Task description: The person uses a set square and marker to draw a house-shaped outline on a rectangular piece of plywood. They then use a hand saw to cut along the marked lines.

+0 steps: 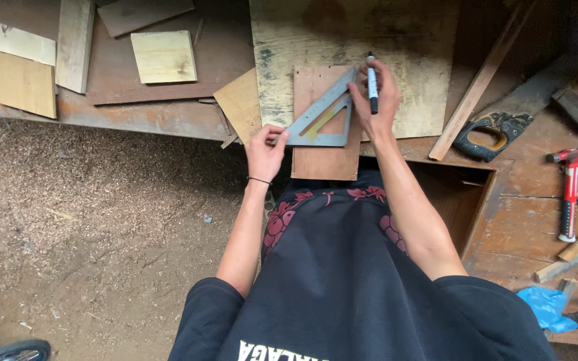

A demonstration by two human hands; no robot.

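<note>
Lying flat on a small brown board (324, 147) at the desk (168, 117) edge, a grey triangular square (322, 117) is pinched at its lower corner by the left hand (265, 150). The right hand (372, 100) grips a black marker (372, 83) beside the square's upper tip. A handsaw (503, 120) and red hammer (570, 190) lie well apart, rightward.

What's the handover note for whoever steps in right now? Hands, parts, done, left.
Left hand: pinching the lower left corner of the metal triangle square, keeping it flat on the small brown board.
Right hand: holding a black marker, tip up, beside the square's right edge.
Board lies on a larger pale plywood sheet on the workbench.
Done: square placed on the board.
Left: no drawn line can be made out on the board.
Handsaw and hammer lie to the right.
</note>
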